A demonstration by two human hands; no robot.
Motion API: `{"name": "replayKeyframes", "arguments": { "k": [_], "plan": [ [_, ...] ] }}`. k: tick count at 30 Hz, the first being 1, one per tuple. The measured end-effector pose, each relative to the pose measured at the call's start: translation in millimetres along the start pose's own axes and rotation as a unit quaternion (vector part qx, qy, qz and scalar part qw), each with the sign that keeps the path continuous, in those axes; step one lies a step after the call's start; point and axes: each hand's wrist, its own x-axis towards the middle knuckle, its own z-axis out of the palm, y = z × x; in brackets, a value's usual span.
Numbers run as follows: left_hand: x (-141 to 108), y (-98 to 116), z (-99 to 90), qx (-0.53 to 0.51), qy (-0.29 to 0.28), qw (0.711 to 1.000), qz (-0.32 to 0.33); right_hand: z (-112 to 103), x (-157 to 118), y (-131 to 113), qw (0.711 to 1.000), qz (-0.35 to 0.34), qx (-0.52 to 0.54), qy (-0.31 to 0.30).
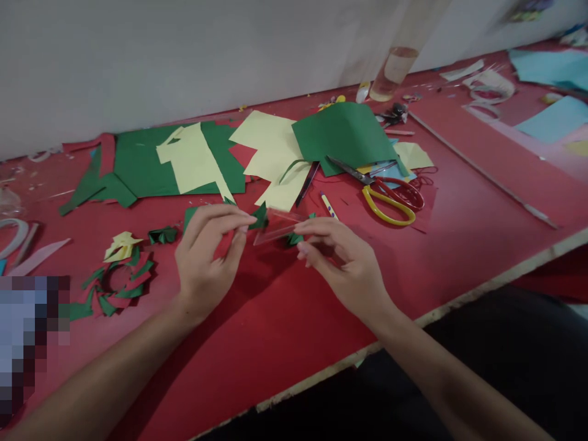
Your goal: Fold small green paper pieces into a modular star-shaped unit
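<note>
Red tabletop (pixel 459 245) against a plain grey wall, littered with paper scraps. No readable writing or brand anywhere – nothing legible on the scissors, the pencil or the bottle.

My left hand (pixel 206 257) is half closed, thumb and fingertips pinched on the left end of a small red paper strip (pixel 275 225). My right hand (pixel 342 260) is pinched on its right end, the other fingers loosely curled. Strip sits between both hands, held just above the table, roughly level. Small green folded pieces (pixel 260 215) lie right behind it, touching or nearly so – can't tell which.

Around it:
- green sheet (pixel 133 162) far left with a pale yellow cutout (pixel 190 160) lying on it
- another yellow sheet (pixel 275 159) at centre, partly under a folded green sheet (pixel 344 138)
- scissors (pixel 390 195), one red and one yellow handle loop, blades tucked under that green sheet's edge
- short pencil (pixel 329 206) just left of the scissors
- ring of green and red folded bits (pixel 117 285) left of my left hand, yellow folded scrap (pixel 120 245) above it
- clear bottle (pixel 395 73) near the wall, light blue sheets (pixel 551 119) far right
</note>
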Motion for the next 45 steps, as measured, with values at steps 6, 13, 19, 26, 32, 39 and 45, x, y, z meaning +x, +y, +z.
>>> {"name": "replayKeyframes", "arguments": {
  "k": [6,13,19,26,32,39,45],
  "plan": [
    [-5.3,17.4,2.2,-0.081,-0.001,0.996,0.019,2.9,-0.7,-2.6,0.987,-0.09,-0.113,-0.068],
    [-8.9,27.5,4.6,-0.126,-0.039,0.991,-0.015,2.5,-3.0,-3.6,0.992,-0.098,-0.072,-0.03],
    [-8.5,24.9,5.6,-0.143,-0.036,0.989,-0.023,0.3,0.5,-0.5,0.976,-0.154,-0.153,-0.036],
    [-10.9,22.7,5.9,-0.232,-0.025,0.967,-0.101,2.1,-0.6,0.5,0.973,-0.159,-0.166,-0.017],
    [-12.3,22.6,7.3,-0.341,-0.084,0.921,-0.171,-1.8,-0.4,-2.4,0.974,-0.165,-0.154,-0.017],
    [-5.0,22.7,3.7,-0.304,-0.168,0.92,-0.18,-6.9,1.6,-5.7,0.985,-0.115,-0.127,-0.02],
    [-4.4,21.4,0.1,-0.258,-0.175,0.939,-0.145,-9.5,3.7,-6.0,0.99,-0.087,-0.109,-0.033]
  ]
}}
